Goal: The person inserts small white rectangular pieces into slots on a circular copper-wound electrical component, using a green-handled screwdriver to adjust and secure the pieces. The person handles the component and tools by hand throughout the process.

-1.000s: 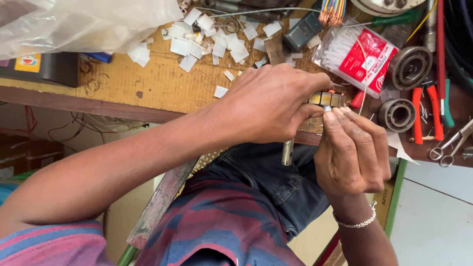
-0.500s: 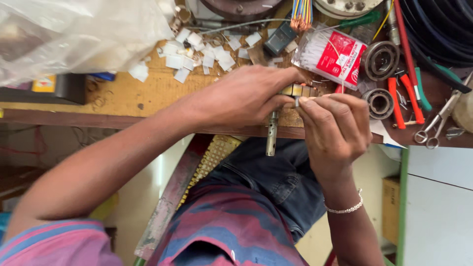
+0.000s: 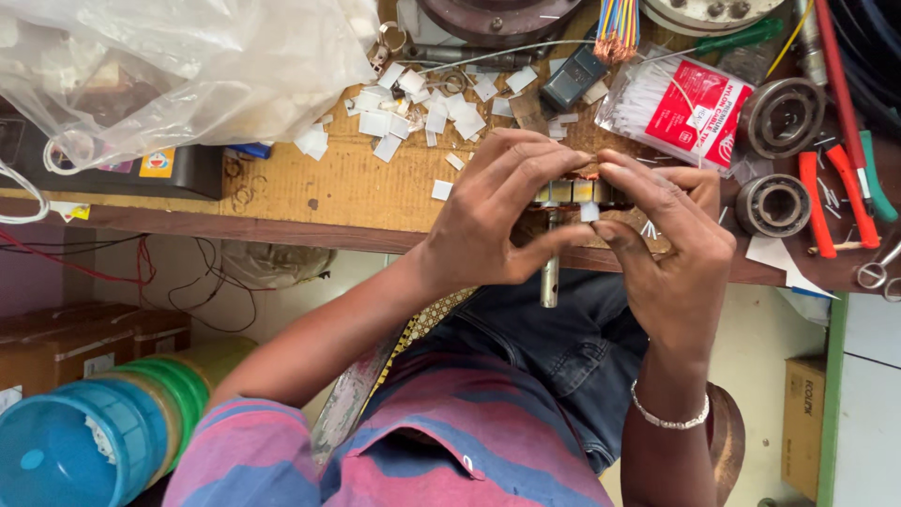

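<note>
My left hand [image 3: 497,216] and my right hand [image 3: 671,253] both grip a small motor armature [image 3: 571,192] at the wooden bench's front edge. Its laminated core shows between my fingers, and its steel shaft [image 3: 550,278] points down toward my lap. My right thumb and forefinger pinch a small white paper slip [image 3: 589,211] against the core. Most of the armature is hidden by my fingers.
White paper slips [image 3: 427,113] litter the wooden bench [image 3: 310,188]. A packet of cable ties [image 3: 680,108], two bearings [image 3: 774,202], red-handled pliers [image 3: 840,192], coloured wires [image 3: 615,28] and a clear plastic bag [image 3: 169,66] lie around. Stacked plastic tubs [image 3: 94,437] stand lower left.
The view has moved closer and shifted. Both hands keep hold of the armature; my right fingers have slid to the core's top with the white slip.
</note>
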